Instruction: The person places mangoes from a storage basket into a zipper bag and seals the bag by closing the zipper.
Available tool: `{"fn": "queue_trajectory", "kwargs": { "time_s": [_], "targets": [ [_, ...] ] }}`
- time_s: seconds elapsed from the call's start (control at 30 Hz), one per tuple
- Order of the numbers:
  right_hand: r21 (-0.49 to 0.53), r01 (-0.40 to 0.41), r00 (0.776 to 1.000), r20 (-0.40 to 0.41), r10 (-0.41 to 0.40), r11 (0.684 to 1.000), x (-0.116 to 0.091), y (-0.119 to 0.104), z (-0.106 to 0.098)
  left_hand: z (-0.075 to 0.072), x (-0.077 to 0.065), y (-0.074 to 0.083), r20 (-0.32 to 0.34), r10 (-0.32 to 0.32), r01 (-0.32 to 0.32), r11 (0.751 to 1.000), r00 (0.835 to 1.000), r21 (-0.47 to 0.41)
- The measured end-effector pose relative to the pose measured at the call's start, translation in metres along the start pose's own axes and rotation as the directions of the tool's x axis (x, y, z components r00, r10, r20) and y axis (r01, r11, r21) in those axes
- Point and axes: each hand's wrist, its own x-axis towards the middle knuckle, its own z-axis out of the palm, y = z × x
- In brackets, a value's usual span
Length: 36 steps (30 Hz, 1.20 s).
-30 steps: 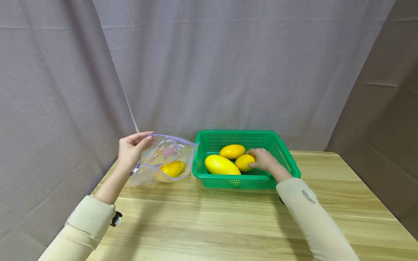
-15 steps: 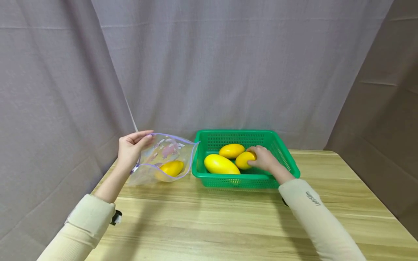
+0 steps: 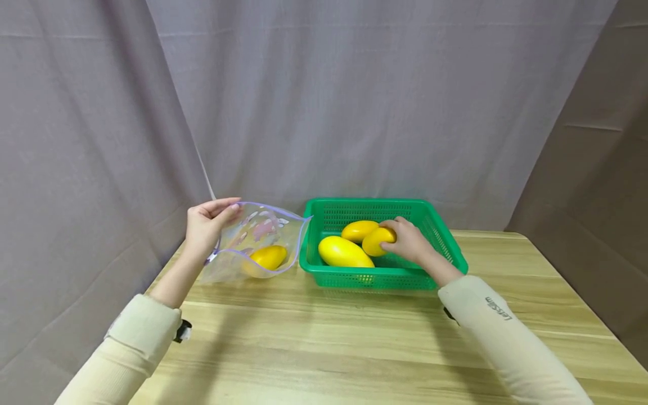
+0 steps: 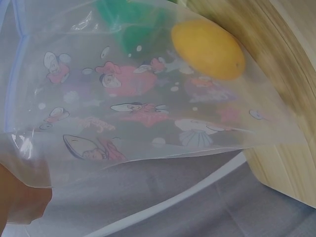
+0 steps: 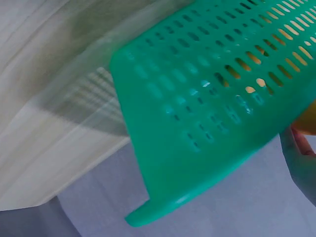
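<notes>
My left hand (image 3: pixel 203 228) pinches the upper edge of a clear zip bag (image 3: pixel 258 230) with a purple zip and printed sea-creature pictures. The bag's mouth gapes, and one mango (image 3: pixel 270 257) lies inside at the bottom. In the left wrist view that mango (image 4: pixel 208 49) shows through the plastic. My right hand (image 3: pixel 409 242) reaches into the green basket (image 3: pixel 374 278) and grips a mango (image 3: pixel 377 242) between thumb and fingers. Two more pieces of yellow fruit sit there: a mango (image 3: pixel 356 229) behind and a larger, paler one (image 3: pixel 344 252) in front.
The basket stands on a wooden table (image 3: pixel 324 343), just right of the bag. Its slotted wall (image 5: pixel 197 98) and rim fill the right wrist view. Grey curtains (image 3: pixel 354 101) hang behind the table and on both sides.
The right hand has lifted the gripped mango slightly and moved it a little left, so it now overlaps the rear mango in view. The left hand keeps its pinch on the bag.
</notes>
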Motion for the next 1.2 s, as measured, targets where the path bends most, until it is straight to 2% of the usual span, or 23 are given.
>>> {"fn": "queue_trajectory", "kwargs": {
  "time_s": [0.3, 0.8, 1.2],
  "targets": [
    [0.043, 0.011, 0.999, -0.030, -0.010, 0.999, 0.003, -0.015, -0.010, 0.001, 0.002, 0.000, 0.013, 0.000, 0.000, 1.000, 1.000, 0.012],
    [0.066, 0.010, 0.996, -0.084, -0.004, 0.998, 0.003, -0.027, -0.025, 0.004, 0.005, 0.001, 0.013, -0.004, 0.004, 1.000, 1.000, 0.023],
    [0.207, -0.027, 0.993, -0.108, 0.050, 0.978, 0.005, -0.040, -0.045, 0.005, 0.005, -0.001, 0.025, 0.007, -0.008, 1.000, 1.000, 0.017]
  ]
}}
